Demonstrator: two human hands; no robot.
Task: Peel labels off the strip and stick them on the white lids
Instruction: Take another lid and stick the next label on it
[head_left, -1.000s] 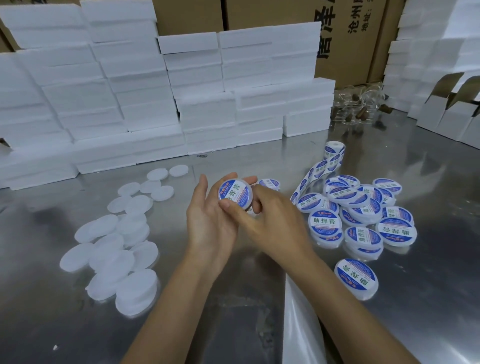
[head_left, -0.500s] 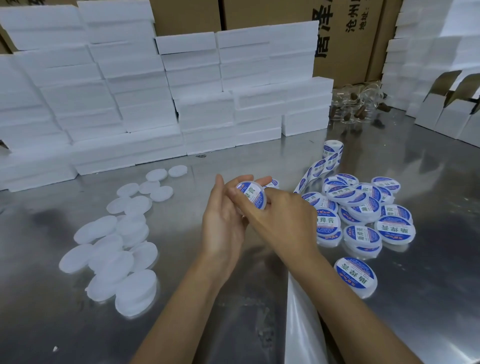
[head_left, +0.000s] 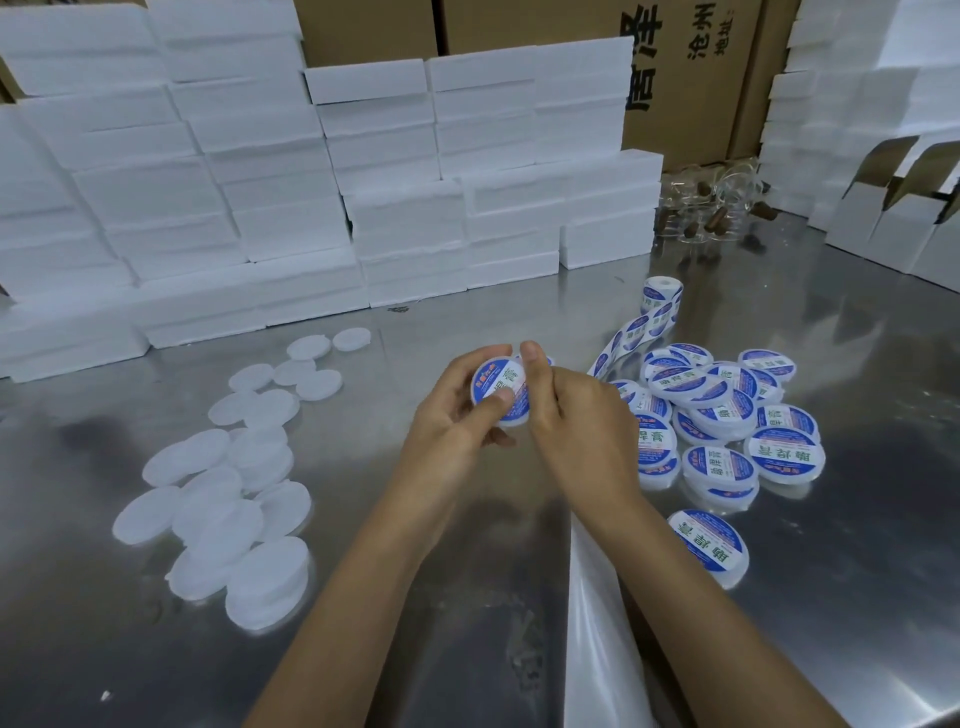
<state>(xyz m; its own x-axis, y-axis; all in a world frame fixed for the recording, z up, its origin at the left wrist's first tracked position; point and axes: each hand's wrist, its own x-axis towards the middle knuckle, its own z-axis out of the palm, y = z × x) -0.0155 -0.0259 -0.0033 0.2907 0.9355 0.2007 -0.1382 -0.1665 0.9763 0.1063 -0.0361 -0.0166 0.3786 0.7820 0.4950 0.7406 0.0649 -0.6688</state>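
Observation:
Both hands hold one white lid (head_left: 500, 389) with a blue-and-white label on it, above the middle of the steel table (head_left: 519, 597). My left hand (head_left: 457, 421) grips the lid, its thumb pressing on the label face. My right hand (head_left: 571, 415) pinches the lid's right edge with thumb and fingers. The label strip (head_left: 636, 332) runs from a small roll (head_left: 661, 293) toward my hands. Several plain white lids (head_left: 234, 483) lie on the left. Several labelled lids (head_left: 727, 415) are heaped on the right.
White foam blocks (head_left: 311, 197) are stacked along the back, with brown cardboard cartons (head_left: 691, 73) behind. Folded white boxes (head_left: 893, 223) stand at the far right, clear glass jars (head_left: 711, 213) beside them. A strip of white backing paper (head_left: 597, 623) hangs off the table's near edge.
The lid has turned in my hands and shifted slightly. My left thumb now presses on the label face, and my right fingers have moved to the lid's right edge.

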